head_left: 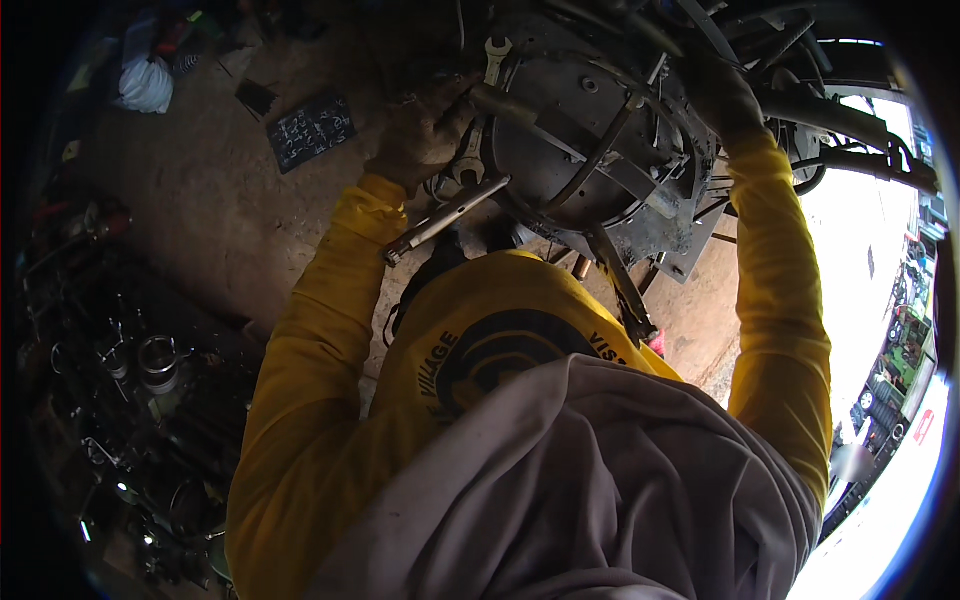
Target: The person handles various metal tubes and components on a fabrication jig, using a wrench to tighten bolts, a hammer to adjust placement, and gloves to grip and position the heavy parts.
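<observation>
My left hand (425,140) is at the left edge of a round dark metal plate (550,150) on a machine. Its fingers look curled, but shadow hides what they grip. Close beside it is an open-ended spanner (468,165), and another spanner jaw (497,52) shows above; whether they are one tool I cannot tell. The end of a tube (503,105) lies across the plate near my fingers. Below, a metal bar (450,215) points down toward my lap. My right hand (722,100) reaches to the machine's far right side, its fingers lost in the dark.
Curved rods (600,155), hoses and pipes (830,115) crowd the machine. On the brown floor (190,200) lie a dark slate with white writing (310,130) and a white bundle (146,85). Dark metal parts (158,362) are heaped at left. Bright daylight comes in at right.
</observation>
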Demonstrator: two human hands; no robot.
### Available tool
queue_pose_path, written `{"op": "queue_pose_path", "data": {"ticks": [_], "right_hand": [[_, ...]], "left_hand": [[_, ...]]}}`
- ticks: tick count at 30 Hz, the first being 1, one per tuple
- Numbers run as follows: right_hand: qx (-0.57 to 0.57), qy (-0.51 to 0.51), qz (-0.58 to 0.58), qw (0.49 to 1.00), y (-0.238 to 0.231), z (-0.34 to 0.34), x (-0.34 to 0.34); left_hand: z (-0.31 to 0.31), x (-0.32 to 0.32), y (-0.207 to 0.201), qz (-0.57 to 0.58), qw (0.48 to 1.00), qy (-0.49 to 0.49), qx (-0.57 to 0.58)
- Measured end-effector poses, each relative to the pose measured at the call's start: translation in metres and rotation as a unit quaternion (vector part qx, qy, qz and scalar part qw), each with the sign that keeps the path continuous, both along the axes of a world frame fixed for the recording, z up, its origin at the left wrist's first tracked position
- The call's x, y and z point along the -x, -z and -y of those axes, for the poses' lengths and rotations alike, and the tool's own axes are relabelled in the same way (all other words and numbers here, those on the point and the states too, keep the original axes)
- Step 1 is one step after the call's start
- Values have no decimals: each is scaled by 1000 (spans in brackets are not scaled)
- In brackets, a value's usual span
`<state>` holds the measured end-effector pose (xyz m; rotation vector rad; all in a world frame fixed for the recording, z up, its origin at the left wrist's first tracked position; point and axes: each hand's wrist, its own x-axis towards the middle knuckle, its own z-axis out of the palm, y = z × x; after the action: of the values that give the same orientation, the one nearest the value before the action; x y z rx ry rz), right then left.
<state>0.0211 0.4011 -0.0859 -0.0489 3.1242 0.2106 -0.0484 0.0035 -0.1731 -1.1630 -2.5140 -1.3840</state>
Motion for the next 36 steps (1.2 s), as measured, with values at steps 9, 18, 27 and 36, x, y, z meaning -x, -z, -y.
{"op": "queue_pose_path", "data": {"ticks": [9, 18, 27, 36], "right_hand": [[476, 289, -61, 828, -155, 113, -118], [596, 422, -369, 575, -102, 335, -206], [566, 531, -429, 462, -12, 499, -233], [516, 680, -119, 507, 53, 562, -232]], "left_hand": [[10, 38, 22, -199, 967, 131, 86], [4, 70, -6, 185, 954, 235, 24], [-4, 83, -2, 202, 934, 276, 101], [-5, 94, 13, 275, 903, 323, 66]]}}
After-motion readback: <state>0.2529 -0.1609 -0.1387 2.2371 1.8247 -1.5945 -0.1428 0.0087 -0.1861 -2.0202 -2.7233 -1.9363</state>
